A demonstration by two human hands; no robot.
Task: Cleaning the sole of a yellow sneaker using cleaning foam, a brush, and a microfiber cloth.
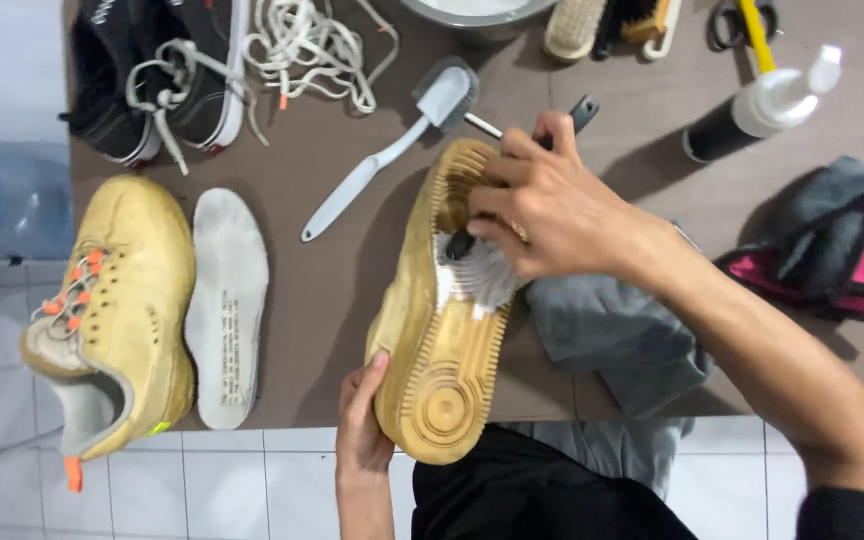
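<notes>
Tan sneaker (442, 330) lies sole-up near the front edge of the brown table (342, 290), heel end toward the person, toe end pointing away. Left hand (362, 415) comes up from below and grips the shoe's heel end on its left side, thumb against the sole's edge, fingers hidden beneath. Right hand (552, 205) reaches in from the right, forearm crossing diagonally over a grey cloth (617, 340), wrist bent, fingers clenched around a brush (482, 270); its white bristles press on the mid-sole, where white foam shows. Brush handle mostly hidden under the hand, dark end poking out beyond the knuckles. Just left of the shoe: a white long-handled brush (382, 155), lying apart. Farther left: a white insole (227, 305) beside the matching tan sneaker (112, 310), upright.
</notes>
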